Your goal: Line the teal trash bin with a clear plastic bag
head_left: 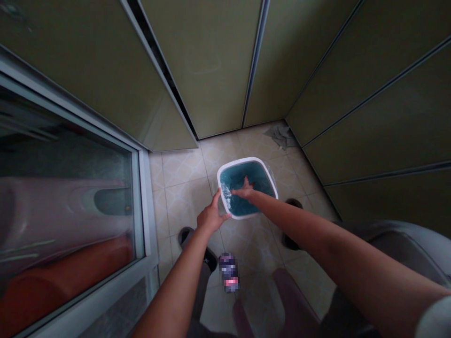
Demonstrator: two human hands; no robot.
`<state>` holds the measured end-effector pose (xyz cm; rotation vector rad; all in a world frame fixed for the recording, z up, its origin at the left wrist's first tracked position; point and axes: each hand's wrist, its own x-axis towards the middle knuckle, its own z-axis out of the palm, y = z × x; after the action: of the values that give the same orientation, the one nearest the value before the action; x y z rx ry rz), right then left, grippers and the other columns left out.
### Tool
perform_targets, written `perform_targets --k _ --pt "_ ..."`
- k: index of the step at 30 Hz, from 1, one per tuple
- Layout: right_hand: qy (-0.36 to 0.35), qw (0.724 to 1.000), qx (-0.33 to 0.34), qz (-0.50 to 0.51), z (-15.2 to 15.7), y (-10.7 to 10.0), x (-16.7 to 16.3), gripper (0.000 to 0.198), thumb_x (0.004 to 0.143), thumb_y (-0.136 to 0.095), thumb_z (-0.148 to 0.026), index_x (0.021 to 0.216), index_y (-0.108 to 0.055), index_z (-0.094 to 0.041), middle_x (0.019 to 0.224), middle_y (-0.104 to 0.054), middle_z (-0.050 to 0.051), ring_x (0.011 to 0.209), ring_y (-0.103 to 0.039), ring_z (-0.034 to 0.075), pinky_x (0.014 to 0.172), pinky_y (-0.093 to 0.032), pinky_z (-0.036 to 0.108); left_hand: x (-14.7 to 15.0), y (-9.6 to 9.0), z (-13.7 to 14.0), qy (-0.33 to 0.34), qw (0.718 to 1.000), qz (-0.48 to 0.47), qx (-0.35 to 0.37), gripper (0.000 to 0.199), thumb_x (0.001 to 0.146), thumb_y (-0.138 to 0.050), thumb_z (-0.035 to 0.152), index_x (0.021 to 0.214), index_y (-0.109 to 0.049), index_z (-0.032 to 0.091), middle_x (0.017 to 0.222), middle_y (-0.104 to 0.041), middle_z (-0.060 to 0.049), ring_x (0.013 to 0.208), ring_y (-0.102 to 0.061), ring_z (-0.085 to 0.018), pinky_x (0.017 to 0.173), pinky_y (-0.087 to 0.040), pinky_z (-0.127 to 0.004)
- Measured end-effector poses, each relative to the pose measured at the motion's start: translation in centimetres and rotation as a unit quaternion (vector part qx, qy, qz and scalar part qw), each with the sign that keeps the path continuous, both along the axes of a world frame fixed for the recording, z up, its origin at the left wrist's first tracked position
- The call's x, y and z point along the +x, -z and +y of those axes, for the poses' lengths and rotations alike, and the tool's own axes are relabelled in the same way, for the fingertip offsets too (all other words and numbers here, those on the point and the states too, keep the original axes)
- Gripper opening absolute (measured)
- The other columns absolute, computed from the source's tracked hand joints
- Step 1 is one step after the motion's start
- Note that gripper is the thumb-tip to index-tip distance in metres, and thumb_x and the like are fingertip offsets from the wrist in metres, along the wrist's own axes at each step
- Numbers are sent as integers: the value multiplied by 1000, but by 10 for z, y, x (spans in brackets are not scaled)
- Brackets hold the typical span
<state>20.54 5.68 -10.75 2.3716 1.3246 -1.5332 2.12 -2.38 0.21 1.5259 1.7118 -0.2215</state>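
A trash bin (247, 161) with a white rim and a teal inside stands on the floor, and some clear plastic film shows at its edges. My left hand (210, 217) holds the near left side of the bin, thumb and fingers spread against it at the rim. Inside the bin is my right hand (245, 190), fingers stretched apart towards the wall and the shiny film. I see nothing held in that hand, though the depth of the bin is dim.
A grey cloth (281, 135) lies in the far floor corner. Tall cabinet panels (218, 70) enclose the back and right. To the left runs a framed glass panel (70, 197). A pixelated item (229, 272) is on the tiles near my feet; its kind is hidden.
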Motion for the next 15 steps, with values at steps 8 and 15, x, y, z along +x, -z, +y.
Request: perform_targets --k 8,15 --pt "1 998 -47 -45 4 4 -6 159 55 -94 -65 167 11 -24 167 25 26 154 -5 53 123 -20 63 -1 8 -1 -4 1000 2 1 109 82 -74 55 166 -7 38 103 -76 -3 92 -73 -24 71 -45 -26" --pt "-18 999 -29 -38 4 17 0 156 56 -88 -72 167 11 -23 169 21 26 152 -5 56 118 -22 69 -1 7 -1 -5 1000 -1 8 111 81 -76 56 166 -8 38 105 -76 -4 91 -73 -26 71 -46 -27"
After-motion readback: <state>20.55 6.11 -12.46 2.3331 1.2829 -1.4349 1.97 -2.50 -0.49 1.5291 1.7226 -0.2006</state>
